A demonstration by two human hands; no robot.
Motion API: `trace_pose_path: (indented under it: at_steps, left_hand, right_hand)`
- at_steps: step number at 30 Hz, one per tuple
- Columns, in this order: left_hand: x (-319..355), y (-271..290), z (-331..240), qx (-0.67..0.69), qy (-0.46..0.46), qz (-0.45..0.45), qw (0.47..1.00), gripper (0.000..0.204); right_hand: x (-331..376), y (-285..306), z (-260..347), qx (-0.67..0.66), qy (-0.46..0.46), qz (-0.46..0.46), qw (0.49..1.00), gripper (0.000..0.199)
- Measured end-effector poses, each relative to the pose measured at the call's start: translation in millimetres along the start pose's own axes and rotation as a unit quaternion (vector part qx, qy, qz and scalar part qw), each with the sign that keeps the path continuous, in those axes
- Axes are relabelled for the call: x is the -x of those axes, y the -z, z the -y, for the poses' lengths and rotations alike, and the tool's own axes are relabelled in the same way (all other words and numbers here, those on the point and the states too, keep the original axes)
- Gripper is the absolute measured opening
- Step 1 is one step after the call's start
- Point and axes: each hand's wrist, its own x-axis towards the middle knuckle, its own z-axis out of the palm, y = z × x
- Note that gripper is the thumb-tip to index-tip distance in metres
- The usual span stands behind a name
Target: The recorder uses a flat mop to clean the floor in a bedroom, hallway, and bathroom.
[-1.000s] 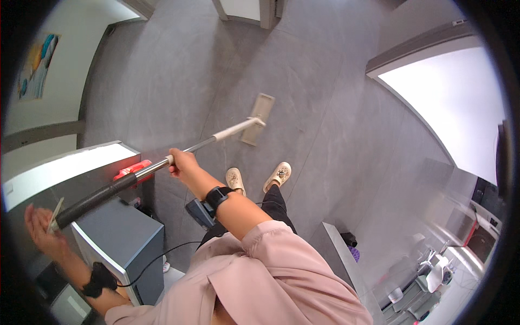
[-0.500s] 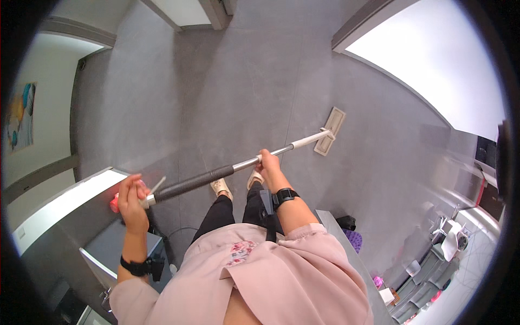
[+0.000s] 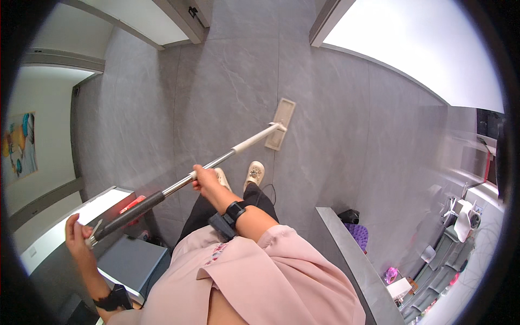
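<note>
A flat mop lies slantwise in front of me, its beige rectangular mop head point(image 3: 280, 124) resting on the grey floor. From the head a white and silver pole point(image 3: 221, 160) runs down to the left into a dark grey foam grip point(image 3: 132, 212). My right hand point(image 3: 206, 180) is wrapped round the pole at a white collar just below the silver part. At the top end of the handle my left hand point(image 3: 78, 232) has its fingers curled, partly hiding the end, where a small pale lever sticks out.
A grey-topped cabinet point(image 3: 131, 261) stands at my left, beside a white-topped ledge point(image 3: 76, 219). A grey counter edge point(image 3: 346, 254) is at my right, with a purple textured item point(image 3: 357, 236) past it. Door frames point(image 3: 323, 24) border the floor ahead. My cream clogs point(image 3: 255, 172) are below the pole.
The mop head has swung left across the floor. Both hands have shifted left with the handle, the left one also lower. The view has turned slightly, and my feet show differently.
</note>
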Motion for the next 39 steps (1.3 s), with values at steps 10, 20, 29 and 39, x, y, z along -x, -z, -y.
trace_pose_path:
  at_steps: [10,20,29,39]
  left_hand:
    - [-17,-135,39,0.072,0.032,0.286,0.955,0.017]
    - [-116,24,67,0.246,-0.138,0.122,0.952,0.009]
    - [-129,138,3,-0.338,-0.381,-0.156,0.846,0.036]
    - [-219,83,-21,0.014,-0.188,-0.071,0.979,0.025]
  right_hand:
    - [-52,118,86,0.047,0.137,-0.269,0.952,0.020]
    - [-69,-73,35,-0.067,0.037,-0.044,0.996,0.015]
    - [-94,-276,28,0.115,-0.053,0.105,0.986,0.017]
    - [-99,-247,90,0.056,-0.046,0.097,0.993,0.019]
